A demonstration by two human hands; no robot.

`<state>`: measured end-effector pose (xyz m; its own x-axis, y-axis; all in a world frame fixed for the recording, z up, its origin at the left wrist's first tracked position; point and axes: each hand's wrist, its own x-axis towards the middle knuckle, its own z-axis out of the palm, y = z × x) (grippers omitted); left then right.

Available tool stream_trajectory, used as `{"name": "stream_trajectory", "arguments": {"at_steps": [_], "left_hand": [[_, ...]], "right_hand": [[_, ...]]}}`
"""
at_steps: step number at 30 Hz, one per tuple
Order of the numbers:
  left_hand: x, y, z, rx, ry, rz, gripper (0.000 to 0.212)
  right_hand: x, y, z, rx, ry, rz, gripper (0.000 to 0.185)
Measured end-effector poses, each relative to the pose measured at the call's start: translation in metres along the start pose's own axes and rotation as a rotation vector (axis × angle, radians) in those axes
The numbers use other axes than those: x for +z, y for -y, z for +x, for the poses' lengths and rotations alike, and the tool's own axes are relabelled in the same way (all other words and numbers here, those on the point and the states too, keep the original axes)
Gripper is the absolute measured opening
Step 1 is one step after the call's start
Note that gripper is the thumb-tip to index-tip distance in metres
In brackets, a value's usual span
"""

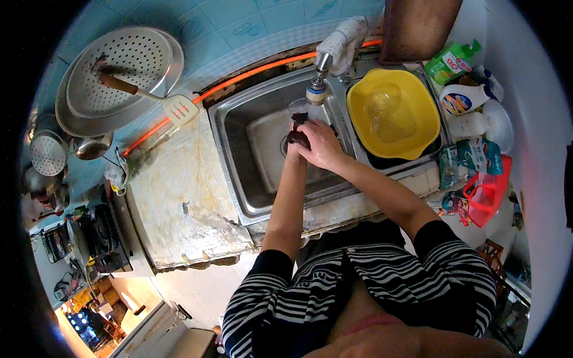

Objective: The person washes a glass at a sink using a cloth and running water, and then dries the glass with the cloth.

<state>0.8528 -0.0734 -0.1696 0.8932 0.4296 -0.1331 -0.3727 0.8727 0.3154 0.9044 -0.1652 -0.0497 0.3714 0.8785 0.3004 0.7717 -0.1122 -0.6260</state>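
A small dark, wet-looking item (299,138), perhaps a cloth or a piece of food, is gripped between both hands under the faucet (316,91). My right hand (321,144) closes on it from the right, its back wet. My left hand (294,143) lies against it on the left, mostly hidden behind the item and the right hand. Both hands are over the left basin of the stainless steel sink (255,179), above its drain. A yellow plastic basket (394,112) sits in the right basin, with a clear rounded object (380,105) inside.
Left of the sink is a worn covered countertop (188,192). A perforated pan (130,58) and a slotted spatula (179,109) hang above it. Bottles, including a green one (450,65), and packets (479,154) stand at the right. A white cloth (342,44) wraps the faucet's upper part.
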Motion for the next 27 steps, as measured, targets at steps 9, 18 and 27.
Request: {"name": "stream_trajectory", "arguments": {"at_steps": [9, 18, 27], "left_hand": [[0.028, 0.0, -0.028, -0.207, -0.402, 0.274, 0.059], [0.003, 0.014, -0.027, -0.172, -0.416, 0.494, 0.051], [0.024, -0.001, -0.044, -0.304, -0.345, 0.451, 0.049]], "right_hand": [[0.013, -0.08, 0.05, 0.635, -0.431, 0.15, 0.046], [-0.052, -0.114, 0.097, 0.58, -0.228, -0.33, 0.034], [-0.055, -0.116, 0.103, 0.761, -0.149, -0.315, 0.035]]}}
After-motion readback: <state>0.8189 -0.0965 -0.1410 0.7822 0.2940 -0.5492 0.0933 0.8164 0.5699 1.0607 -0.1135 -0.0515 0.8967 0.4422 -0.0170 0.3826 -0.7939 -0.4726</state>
